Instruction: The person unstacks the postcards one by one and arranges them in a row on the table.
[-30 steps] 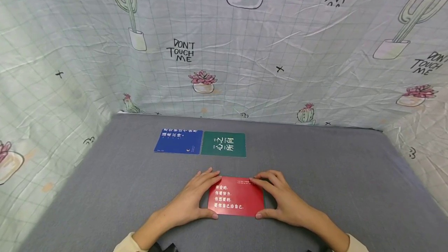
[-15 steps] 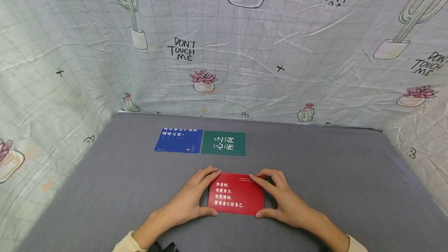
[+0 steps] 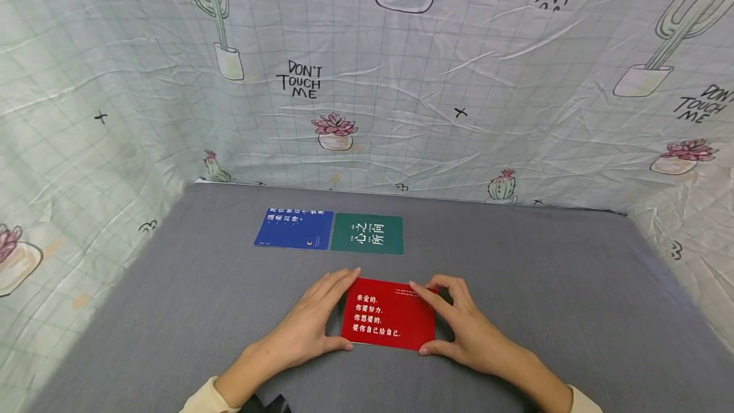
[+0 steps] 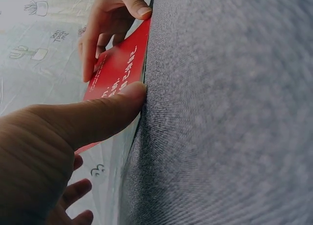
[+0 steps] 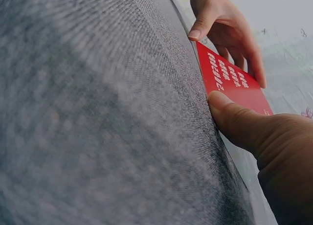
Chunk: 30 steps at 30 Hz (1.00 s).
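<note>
A red card [image 3: 387, 314] with white Chinese characters is held by both hands at the near middle of the table. In the head view its far side looks tilted up slightly. My left hand [image 3: 309, 317] grips its left end, thumb at the near edge and fingers at the far corner. At the right end my right hand [image 3: 467, 324] grips it the same way, index finger over the far part of its face. Both thumbs press the near edge in the wrist views, the left thumb [image 4: 98, 117] and the right thumb [image 5: 239, 122]. The card's underside is hidden.
Behind the hands, a blue card [image 3: 295, 229] and a green card [image 3: 367, 234] lie side by side on the grey cloth-covered table [image 3: 545, 273]. A pale curtain [image 3: 401, 81] printed with cacti encloses the back and sides.
The red card has shifted slightly away from the person, and its far edge has turned a little. Both hands keep their grip, with the left fingers moving slightly farther out. Blue and green cards stay put.
</note>
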Tool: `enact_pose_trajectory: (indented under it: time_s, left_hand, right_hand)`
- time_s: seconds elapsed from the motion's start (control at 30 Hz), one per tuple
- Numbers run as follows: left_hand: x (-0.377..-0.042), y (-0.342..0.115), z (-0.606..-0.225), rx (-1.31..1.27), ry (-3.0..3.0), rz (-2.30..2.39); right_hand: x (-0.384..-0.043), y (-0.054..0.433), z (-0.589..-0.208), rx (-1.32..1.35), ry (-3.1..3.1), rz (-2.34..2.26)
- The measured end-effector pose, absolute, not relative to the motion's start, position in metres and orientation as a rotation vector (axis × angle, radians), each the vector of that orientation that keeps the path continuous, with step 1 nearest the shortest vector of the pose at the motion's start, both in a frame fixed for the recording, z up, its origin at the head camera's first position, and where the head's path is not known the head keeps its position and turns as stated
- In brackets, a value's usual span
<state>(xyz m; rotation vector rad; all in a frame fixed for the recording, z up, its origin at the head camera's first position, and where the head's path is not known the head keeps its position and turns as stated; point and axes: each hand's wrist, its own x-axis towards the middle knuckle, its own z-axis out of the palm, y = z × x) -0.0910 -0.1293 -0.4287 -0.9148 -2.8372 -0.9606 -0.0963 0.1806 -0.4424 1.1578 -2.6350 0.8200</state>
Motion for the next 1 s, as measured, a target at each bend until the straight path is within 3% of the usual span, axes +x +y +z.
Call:
enact_pose_trajectory:
  time_s: [1.0]
  left_hand:
    - [-0.104, -0.132, -0.421, -1.043, -2.742, -0.800]
  right_hand:
    - [-0.097, 0.183, -0.438, 1.175, -2.629, 0.837]
